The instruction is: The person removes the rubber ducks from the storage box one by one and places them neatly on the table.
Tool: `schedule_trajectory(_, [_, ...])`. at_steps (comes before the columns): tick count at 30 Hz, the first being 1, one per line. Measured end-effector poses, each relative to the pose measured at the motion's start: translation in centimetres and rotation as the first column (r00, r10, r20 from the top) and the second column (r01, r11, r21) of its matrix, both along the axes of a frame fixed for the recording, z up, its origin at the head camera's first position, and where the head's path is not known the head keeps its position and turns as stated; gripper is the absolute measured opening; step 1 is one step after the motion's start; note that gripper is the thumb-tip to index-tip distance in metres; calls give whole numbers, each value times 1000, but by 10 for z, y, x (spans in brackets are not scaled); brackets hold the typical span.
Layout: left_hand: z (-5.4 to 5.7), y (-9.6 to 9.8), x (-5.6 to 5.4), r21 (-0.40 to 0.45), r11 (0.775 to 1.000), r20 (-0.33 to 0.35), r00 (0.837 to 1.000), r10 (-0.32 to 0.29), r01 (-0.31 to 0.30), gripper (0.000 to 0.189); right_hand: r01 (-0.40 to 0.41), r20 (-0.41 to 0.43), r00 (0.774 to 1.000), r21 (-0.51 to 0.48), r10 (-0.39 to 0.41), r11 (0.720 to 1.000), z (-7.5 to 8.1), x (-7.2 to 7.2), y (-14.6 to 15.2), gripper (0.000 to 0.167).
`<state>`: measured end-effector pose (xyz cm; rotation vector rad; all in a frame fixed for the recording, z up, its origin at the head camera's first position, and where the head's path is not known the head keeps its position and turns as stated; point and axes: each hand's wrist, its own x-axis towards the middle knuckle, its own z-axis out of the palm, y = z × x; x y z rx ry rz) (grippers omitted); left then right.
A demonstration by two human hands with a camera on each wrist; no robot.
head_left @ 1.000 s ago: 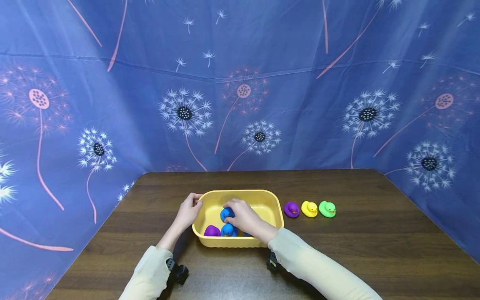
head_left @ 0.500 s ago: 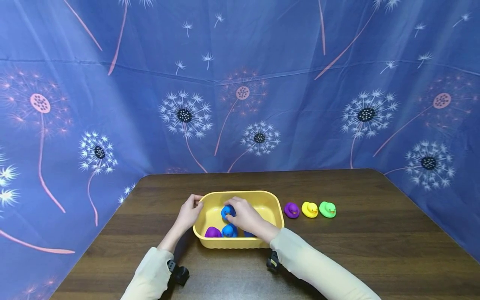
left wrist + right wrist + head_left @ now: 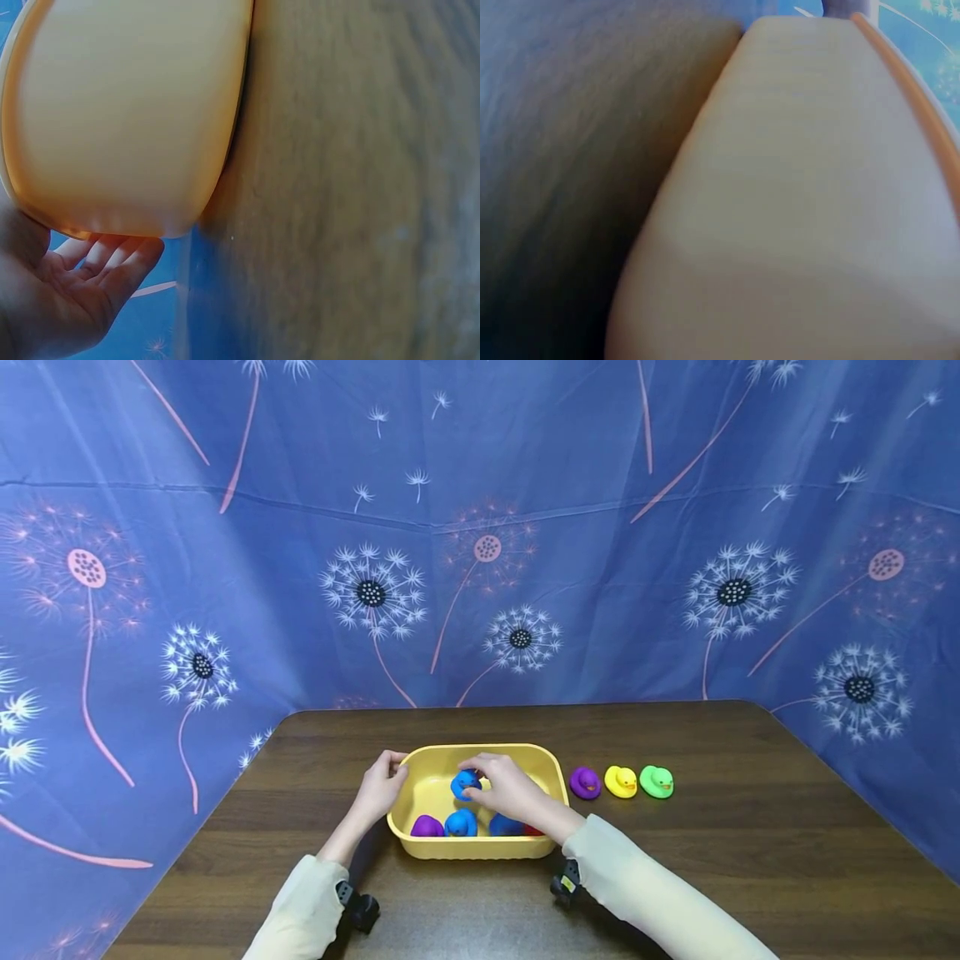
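left hand is up against the end of the yellow tub, fingers touching the outside; can't really tell if they pinch the rim. inside, by the near wall: a purple duck, then a blue duck. the right hand pinches a second blue duck over the tub floor. outside, a row of three ducks. imo the step is picking that duck out, so next calls for a steady lift clear of the rim.
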<state>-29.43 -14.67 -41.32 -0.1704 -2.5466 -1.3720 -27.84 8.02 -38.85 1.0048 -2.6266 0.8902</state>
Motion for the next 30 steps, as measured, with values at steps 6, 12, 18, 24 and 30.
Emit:
schedule_trajectory(6, [-1, 0, 0, -6, 1000, 1, 1000, 4, -4, 21, -40, -41, 998, 19, 40, 999, 3, 1, 16, 36])
schedule_trajectory(12, [-3, -1, 0, -10, 1000, 6, 1000, 5, -5, 21, -64, -79, 995, 41, 67, 997, 9, 5, 28, 38])
schedule_trajectory(18, [-3, 0, -1, -15, 1000, 5, 1000, 8, -8, 21, -108, -143, 983, 58, 115, 992, 14, 7, 40, 38])
schedule_trajectory(24, [-3, -1, -1, -16, 1000, -3, 1000, 9, -9, 20, -97, -178, 978, 63, 106, 993, 17, 10, 50, 38])
schedule_trajectory(30, [-2, -1, -1, -9, 1000, -3, 1000, 9, -9, 21, -103, -206, 972, 47, 111, 994, 18, 11, 58, 38])
